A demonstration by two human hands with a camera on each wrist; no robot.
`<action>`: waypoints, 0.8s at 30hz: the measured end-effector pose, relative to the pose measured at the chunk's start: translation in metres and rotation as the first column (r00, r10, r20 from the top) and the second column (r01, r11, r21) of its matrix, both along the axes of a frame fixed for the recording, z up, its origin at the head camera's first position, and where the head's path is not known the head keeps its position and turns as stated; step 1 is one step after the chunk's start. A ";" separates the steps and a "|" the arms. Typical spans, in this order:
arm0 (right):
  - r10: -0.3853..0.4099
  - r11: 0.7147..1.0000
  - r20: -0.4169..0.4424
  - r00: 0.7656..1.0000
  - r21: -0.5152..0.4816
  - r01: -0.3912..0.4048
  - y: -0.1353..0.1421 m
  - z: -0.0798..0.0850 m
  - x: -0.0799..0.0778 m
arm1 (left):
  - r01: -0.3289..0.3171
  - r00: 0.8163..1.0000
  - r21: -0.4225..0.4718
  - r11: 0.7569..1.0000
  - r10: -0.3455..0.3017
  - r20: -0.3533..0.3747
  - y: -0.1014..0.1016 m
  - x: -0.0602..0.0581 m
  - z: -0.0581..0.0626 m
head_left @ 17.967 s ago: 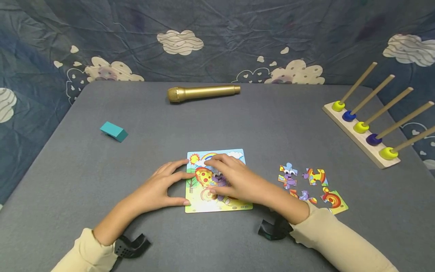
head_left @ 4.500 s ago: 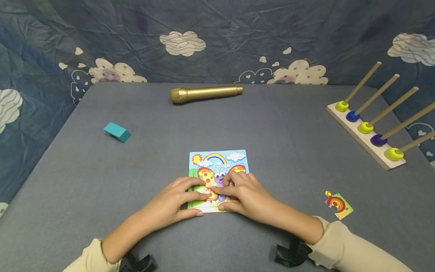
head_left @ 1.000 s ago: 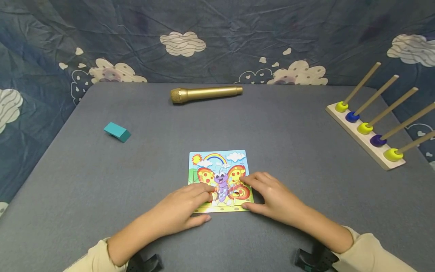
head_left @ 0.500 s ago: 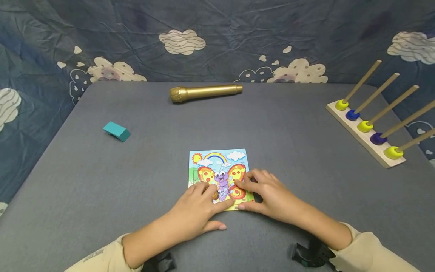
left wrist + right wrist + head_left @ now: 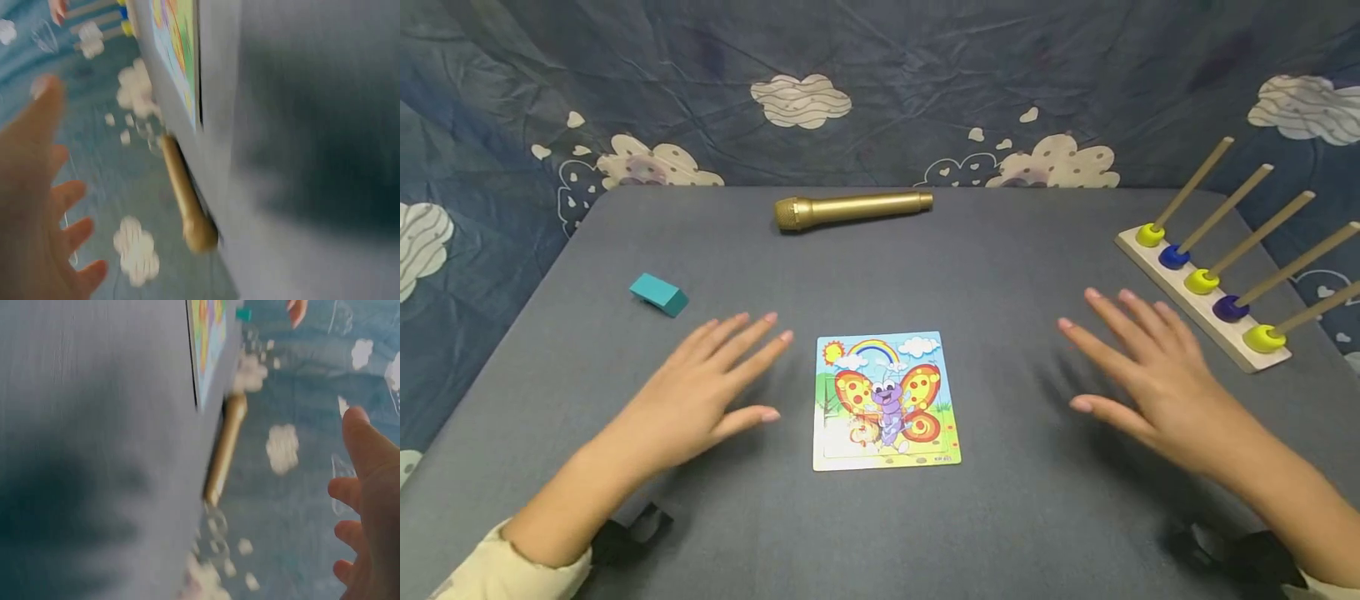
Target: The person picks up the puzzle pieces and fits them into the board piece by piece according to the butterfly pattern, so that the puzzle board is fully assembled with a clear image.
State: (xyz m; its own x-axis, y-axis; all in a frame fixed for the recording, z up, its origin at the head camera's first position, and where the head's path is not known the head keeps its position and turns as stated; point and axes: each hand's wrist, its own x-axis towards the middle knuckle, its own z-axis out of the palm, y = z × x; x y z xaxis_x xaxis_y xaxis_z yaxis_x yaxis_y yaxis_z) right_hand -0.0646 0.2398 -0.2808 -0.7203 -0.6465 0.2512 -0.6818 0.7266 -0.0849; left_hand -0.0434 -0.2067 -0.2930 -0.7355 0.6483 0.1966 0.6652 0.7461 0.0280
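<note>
A square butterfly jigsaw puzzle [image 5: 887, 400] lies flat at the middle of the table, with pieces filling its frame; glare whitens its lower left. To its left, my left hand [image 5: 700, 392] hovers above the table with fingers spread, holding nothing. On the other side my right hand [image 5: 1150, 383] is also raised and spread, apart from the puzzle and near the peg stand. Both wrist views show the puzzle's edge at the top, with the left hand [image 5: 37, 206] and the right hand [image 5: 375, 506] off the surface.
A gold microphone [image 5: 853, 210] lies at the back of the table. A teal block [image 5: 658, 293] sits at the left. At the right stands a wooden peg stand [image 5: 1206, 300] with yellow, blue and purple beads. A dark cloud-patterned cloth [image 5: 887, 92] hangs behind.
Earlier, loose pieces lay to the right and went into the puzzle one after another. Half a second ago both hands pressed on it; now they have lifted away to either side.
</note>
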 end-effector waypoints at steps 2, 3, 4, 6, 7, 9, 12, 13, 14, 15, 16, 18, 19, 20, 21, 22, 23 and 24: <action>-0.071 0.994 -0.027 0.997 0.086 0.073 0.010 0.010 -0.001 | -0.035 0.998 -0.036 0.999 0.033 -0.046 -0.011 -0.003 0.008; -0.098 0.987 -0.032 0.995 0.121 0.101 0.013 0.013 -0.001 | -0.046 0.997 -0.054 0.997 0.043 -0.056 -0.015 -0.003 0.010; -0.124 0.980 -0.034 0.992 0.154 0.127 0.015 0.016 0.000 | -0.055 0.997 -0.072 0.996 0.051 -0.059 -0.017 -0.003 0.012; -0.158 0.968 -0.020 0.987 0.195 0.159 0.017 0.017 0.001 | -0.067 0.997 -0.104 0.992 0.062 -0.051 -0.019 -0.001 0.012; -0.170 0.963 -0.006 0.985 0.209 0.168 0.017 0.016 0.002 | -0.070 0.997 -0.116 0.991 0.066 -0.044 -0.019 0.000 0.012; -0.184 0.959 0.023 0.983 0.225 0.174 0.016 0.012 0.004 | -0.075 0.997 -0.134 0.988 0.072 -0.021 -0.019 0.002 0.009; -0.219 0.946 0.048 0.974 0.255 0.200 0.016 0.007 0.006 | -0.075 0.997 -0.142 0.987 0.077 0.008 -0.018 0.004 0.004; -0.229 0.943 0.051 0.972 0.260 0.209 0.016 0.006 0.007 | -0.074 0.997 -0.143 0.987 0.076 0.013 -0.018 0.005 0.003; -0.241 0.939 0.052 0.969 0.267 0.219 0.017 0.005 0.008 | -0.073 0.997 -0.141 0.987 0.076 0.016 -0.018 0.005 0.001; -0.249 0.935 0.052 0.967 0.272 0.226 0.018 0.004 0.009 | -0.072 0.997 -0.139 0.988 0.075 0.017 -0.018 0.005 0.001; -0.253 0.934 0.051 0.966 0.274 0.231 0.018 0.004 0.010 | -0.072 0.997 -0.136 0.988 0.074 0.015 -0.019 0.006 0.000; -0.255 0.934 0.053 0.966 0.274 0.231 0.019 0.003 0.011 | -0.071 0.997 -0.130 0.989 0.073 0.010 -0.019 0.006 -0.001; -0.252 0.935 0.051 0.966 0.272 0.229 0.019 0.003 0.011 | -0.069 0.997 -0.129 0.989 0.071 0.009 -0.020 0.007 -0.001; -0.250 0.935 0.052 0.967 0.272 0.228 0.019 0.003 0.011 | -0.068 0.998 -0.127 0.990 0.070 0.010 -0.020 0.007 -0.001; -0.250 0.935 0.051 0.967 0.273 0.227 0.020 0.002 0.011 | -0.066 0.998 -0.124 0.990 0.068 0.013 -0.020 0.007 -0.001; -0.249 0.935 0.051 0.967 0.274 0.226 0.020 0.002 0.011 | -0.065 0.998 -0.124 0.990 0.068 0.016 -0.020 0.007 -0.001; -0.250 0.934 0.052 0.967 0.275 0.226 0.020 0.001 0.011 | -0.064 0.998 -0.123 0.990 0.067 0.018 -0.020 0.007 -0.001; -0.250 0.934 0.053 0.967 0.277 0.227 0.020 0.001 0.011 | -0.063 0.998 -0.123 0.990 0.066 0.021 -0.020 0.007 -0.001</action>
State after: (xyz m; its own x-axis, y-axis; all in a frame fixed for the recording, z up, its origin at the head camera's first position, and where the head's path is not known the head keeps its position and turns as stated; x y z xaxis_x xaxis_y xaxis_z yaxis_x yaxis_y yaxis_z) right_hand -0.0535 0.2601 -0.2797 -0.8728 -0.4876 0.0241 -0.4842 0.8709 0.0835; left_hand -0.0363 -0.2263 -0.2943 -0.7804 0.6173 0.0996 0.6157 0.7864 -0.0503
